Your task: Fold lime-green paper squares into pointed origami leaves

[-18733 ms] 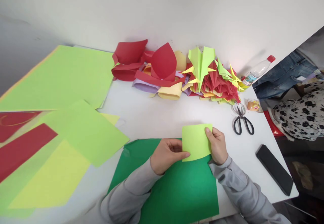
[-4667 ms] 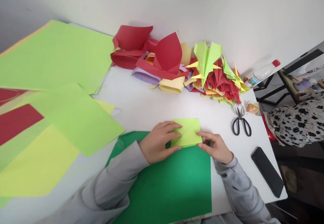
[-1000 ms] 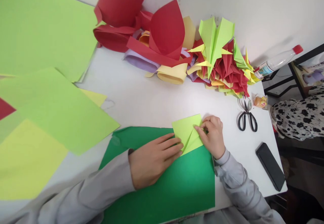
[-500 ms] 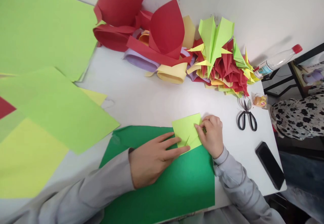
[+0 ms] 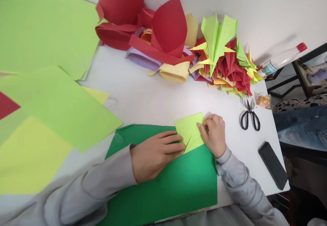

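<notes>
A folded square of light green paper (image 5: 189, 128) lies partly over a dark green sheet (image 5: 187, 181), with a diagonal crease or slit near its lower edge. My left hand (image 5: 158, 154) rests flat, fingers stretched out, its fingertips on the paper's left side. At the paper's right edge, my right hand (image 5: 214, 134) pinches that edge between thumb and curled fingers. Black-handled scissors (image 5: 249, 117) lie to the right of my right hand, blades pointing away from me.
A pile of folded paper pieces (image 5: 224, 62) and rolled red sheets (image 5: 168, 28) stand along the wall. Large light green sheets (image 5: 63, 107) lie at left. A black phone-like object (image 5: 273, 165), a wrapped snack (image 5: 263, 100) and a plastic bottle (image 5: 281, 61) are at right. A person in jeans (image 5: 304, 127) is beyond the table edge.
My left fingers have drawn back slightly to the left on the light green paper, baring more of the diagonal line. My right hand keeps its pinch. Beyond the table, the person has shifted.
</notes>
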### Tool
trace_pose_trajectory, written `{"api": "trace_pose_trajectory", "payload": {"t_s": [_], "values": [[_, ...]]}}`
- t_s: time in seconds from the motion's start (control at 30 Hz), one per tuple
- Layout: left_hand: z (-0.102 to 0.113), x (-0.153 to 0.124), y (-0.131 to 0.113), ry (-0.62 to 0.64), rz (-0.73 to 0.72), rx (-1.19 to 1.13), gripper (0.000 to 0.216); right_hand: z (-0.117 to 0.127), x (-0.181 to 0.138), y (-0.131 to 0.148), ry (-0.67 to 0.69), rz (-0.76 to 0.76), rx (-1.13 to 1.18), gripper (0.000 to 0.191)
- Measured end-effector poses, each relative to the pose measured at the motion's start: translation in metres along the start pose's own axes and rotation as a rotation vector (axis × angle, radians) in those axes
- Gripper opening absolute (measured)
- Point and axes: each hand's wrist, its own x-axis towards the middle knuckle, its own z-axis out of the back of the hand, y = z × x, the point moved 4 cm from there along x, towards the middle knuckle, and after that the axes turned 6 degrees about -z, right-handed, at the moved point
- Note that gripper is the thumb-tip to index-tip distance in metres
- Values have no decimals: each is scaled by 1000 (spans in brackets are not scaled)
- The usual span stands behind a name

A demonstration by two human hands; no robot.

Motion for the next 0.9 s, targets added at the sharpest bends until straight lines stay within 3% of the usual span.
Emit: {"api": "trace_pose_trajectory", "payload": {"t_s": [0.9], "values": [[-2, -5, 3, 0, -14, -12, 34, -1, 0, -1, 3, 5, -5, 24]]}}
